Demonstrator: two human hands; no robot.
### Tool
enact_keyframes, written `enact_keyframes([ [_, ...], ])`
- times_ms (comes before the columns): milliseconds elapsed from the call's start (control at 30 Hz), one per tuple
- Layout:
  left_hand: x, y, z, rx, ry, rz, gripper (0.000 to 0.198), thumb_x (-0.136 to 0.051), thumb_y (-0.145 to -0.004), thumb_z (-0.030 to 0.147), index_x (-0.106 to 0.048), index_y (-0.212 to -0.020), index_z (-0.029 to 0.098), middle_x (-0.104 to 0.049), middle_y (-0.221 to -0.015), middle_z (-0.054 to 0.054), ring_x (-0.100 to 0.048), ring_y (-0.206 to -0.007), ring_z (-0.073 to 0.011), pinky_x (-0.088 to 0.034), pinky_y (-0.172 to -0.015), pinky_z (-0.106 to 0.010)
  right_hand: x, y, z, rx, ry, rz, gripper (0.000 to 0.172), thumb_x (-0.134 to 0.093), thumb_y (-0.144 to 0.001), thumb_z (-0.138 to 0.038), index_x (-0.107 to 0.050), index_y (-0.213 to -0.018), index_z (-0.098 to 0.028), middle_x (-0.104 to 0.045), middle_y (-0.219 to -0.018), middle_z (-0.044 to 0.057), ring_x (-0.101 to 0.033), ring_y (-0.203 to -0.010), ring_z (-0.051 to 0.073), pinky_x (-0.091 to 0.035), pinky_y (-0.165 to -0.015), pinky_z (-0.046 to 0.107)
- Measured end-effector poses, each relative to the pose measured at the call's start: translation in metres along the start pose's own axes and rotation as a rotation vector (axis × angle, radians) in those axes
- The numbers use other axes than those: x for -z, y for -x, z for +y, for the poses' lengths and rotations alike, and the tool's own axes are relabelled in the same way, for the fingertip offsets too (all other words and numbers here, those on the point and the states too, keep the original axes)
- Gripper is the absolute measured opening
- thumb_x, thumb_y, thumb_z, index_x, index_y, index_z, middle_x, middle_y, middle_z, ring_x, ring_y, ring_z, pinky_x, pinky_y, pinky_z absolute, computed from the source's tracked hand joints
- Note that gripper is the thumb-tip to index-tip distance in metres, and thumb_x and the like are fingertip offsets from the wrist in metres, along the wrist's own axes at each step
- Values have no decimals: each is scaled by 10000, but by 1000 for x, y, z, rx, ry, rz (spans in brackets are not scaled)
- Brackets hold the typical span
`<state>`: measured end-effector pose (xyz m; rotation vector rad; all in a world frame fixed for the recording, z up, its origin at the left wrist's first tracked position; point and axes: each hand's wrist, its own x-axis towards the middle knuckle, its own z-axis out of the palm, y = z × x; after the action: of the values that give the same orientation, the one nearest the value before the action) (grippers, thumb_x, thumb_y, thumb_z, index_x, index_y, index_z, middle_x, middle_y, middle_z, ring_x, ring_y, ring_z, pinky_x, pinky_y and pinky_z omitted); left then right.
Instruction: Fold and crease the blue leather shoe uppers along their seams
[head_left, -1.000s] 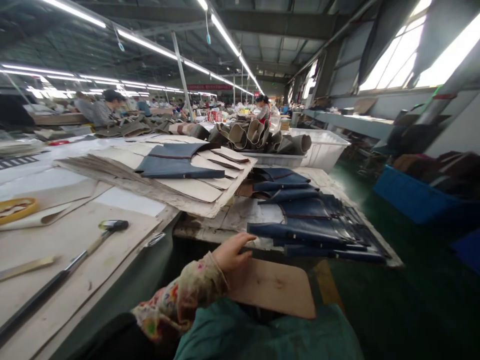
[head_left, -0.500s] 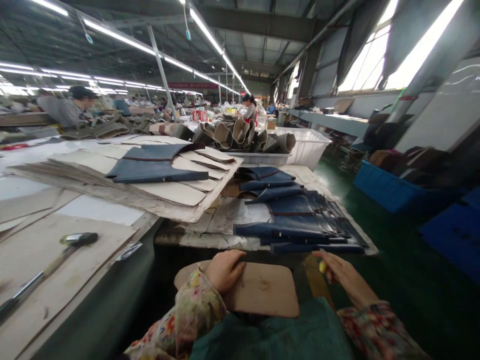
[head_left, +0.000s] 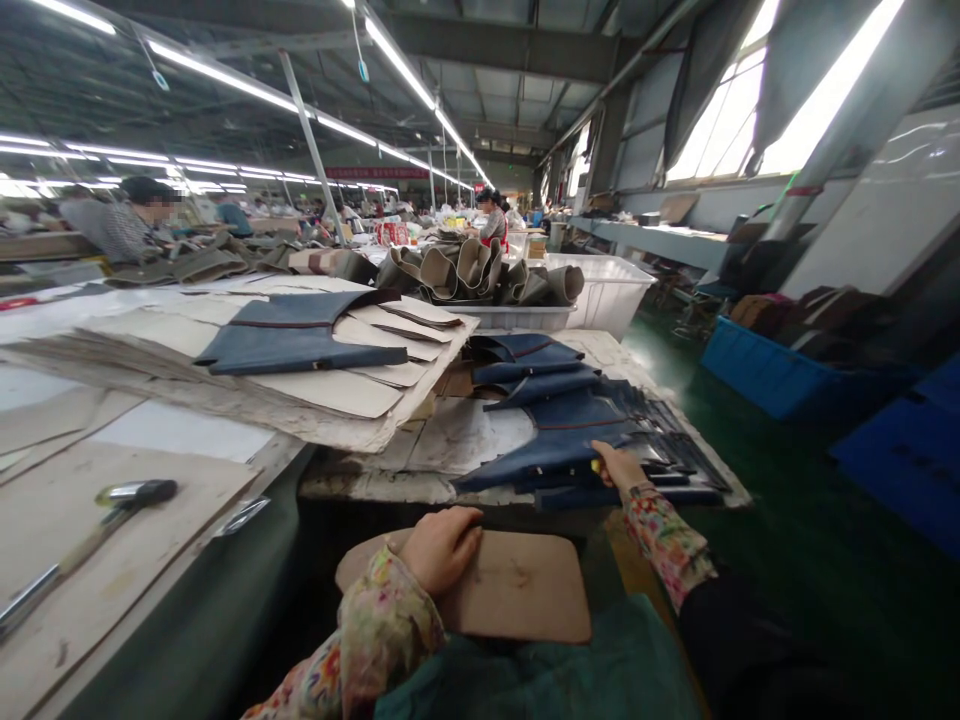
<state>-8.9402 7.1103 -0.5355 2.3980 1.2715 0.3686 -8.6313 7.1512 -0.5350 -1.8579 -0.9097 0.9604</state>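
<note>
The left hand (head_left: 439,552) lay flat on a tan board with round corners (head_left: 525,590). It was open, with the fingers close together, and it pressed on the board without gripping it. The board sat on a green cloth (head_left: 525,670) in the person's lap. The right hand (head_left: 616,465) reached out over a pile of dark blue leather pieces (head_left: 555,450) and touched them. Its fingers were curled shut on a small yellow thing (head_left: 597,466) — too small to tell what it was. The pile lay on a worn white desk (head_left: 480,440). Just beside it sat a stack of pale card shapes (head_left: 375,385), with one more blue leather piece (head_left: 300,340) on top. A hammer (head_left: 127,500) lay on the desk to the left. Behind the pile stood a white plastic bin (head_left: 607,300) with rolls of tan leather (head_left: 465,270) on it — and far past that stood a co-worker (head_left: 491,215). A blue crate (head_left: 765,370) sat on the green floor (head_left: 750,500) to the right.
</note>
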Motion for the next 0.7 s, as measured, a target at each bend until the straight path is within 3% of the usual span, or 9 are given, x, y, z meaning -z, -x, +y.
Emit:
enact_keyframes([
  [67,-1,2,-2,-29,12,140,390,-422,-828,294,-492,-1185,155,-547,-1205,-103,-503,-1109,-212,-405,-952,-361,-16,17,-17,186,54,-15,441,-481,-759,-494,-471,-464,-167,-447,-406,2,-470,-447,118,-425,-573,280],
  [133,-2,6,-2,-72,-15,318,469,-450,-819,302,-406,-1264,160,-441,-1313,-119,-405,-1209,-220,-350,-1005,-369,-36,40,-30,374,75,-52,386,-495,-742,-500,-562,-559,-167,-598,-595,56,-588,-699,181,-437,-781,301],
  [233,-5,9,8,-125,-82,458,568,-495,-794,320,-318,-1320,198,-360,-1370,-124,-331,-1257,-250,-304,-1024,-421,-64,83,-38,576,83,-104,335,-486,-753,-469,-635,-805,-173,-652,-933,85,-551,-1005,211,-345,-972,322],
  [367,-7,1,28,-167,-63,394,624,-497,-757,245,-280,-1341,211,-353,-1381,-109,-306,-1269,-255,-223,-1055,-462,-80,132,-33,738,150,-192,358,-429,-802,-428,-642,-901,-158,-652,-965,107,-579,-967,221,-393,-945,367],
  [500,-1,-15,28,-136,95,235,460,-493,-720,195,-487,-1179,190,-561,-1170,-79,-490,-1087,-208,-365,-972,-360,-67,167,-24,816,284,-202,326,-456,-806,-401,-635,-941,-164,-648,-940,112,-578,-941,232,-430,-891,404],
  [600,5,-23,20,-84,118,143,353,-479,-701,145,-573,-1040,177,-614,-1050,-72,-529,-997,-208,-417,-903,-342,-58,198,-9,908,250,-501,267,-415,-835,-357,-627,-941,-234,-639,-867,63,-586,-852,170,-472,-785,317],
  [700,16,-28,16,-58,141,200,302,-459,-712,125,-590,-979,176,-617,-977,-67,-536,-952,-204,-429,-859,-330,-67,221,21,997,209,-813,254,-422,-810,-452,-642,-860,-334,-618,-687,-12,-579,-648,117,-470,-599,218],
])
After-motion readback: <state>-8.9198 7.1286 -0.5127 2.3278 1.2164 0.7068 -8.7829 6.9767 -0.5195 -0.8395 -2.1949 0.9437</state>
